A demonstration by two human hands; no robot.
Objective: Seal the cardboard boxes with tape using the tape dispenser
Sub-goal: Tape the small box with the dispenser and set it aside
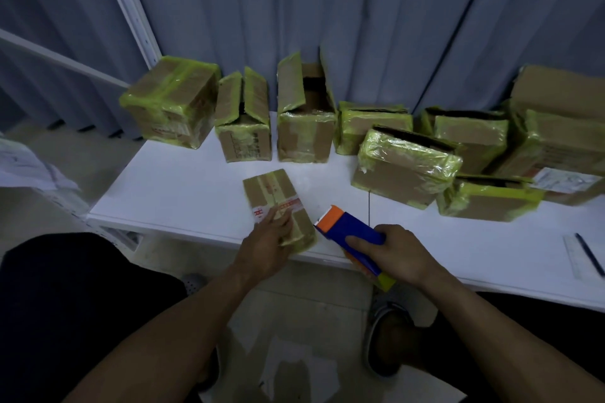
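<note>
**Head view: left hand flat on the small box, dispenser held just beside it**

Head camera shows the small box (275, 193) lying at the front edge of the white bench (183, 193), with a band of red-printed tape (289, 204) across its top. The left hand (266, 239) lies on the box's near half with fingers fairly straight, reaching up to the band and gripping nothing. The right hand (389, 253) has its fingers curled firmly round the blue body of the tape dispenser (347, 229). The dispenser's orange nose sits just beside the box's near right corner; whether it touches the cardboard cannot be told.

The step in hand looks like laying or smoothing a strip on this box. To do it well, the left palm should bear straight down so the light box cannot skate off the edge. The dispenser should meet the flap seam squarely and run along it in one even pull, with the strip rubbed flat afterwards. Several open-flapped boxes (306, 114) wait at the back.

Both forearms come in from below and converge on the box. The left wrist is straight and the right is turned inward, angling the dispenser toward the box.
</note>
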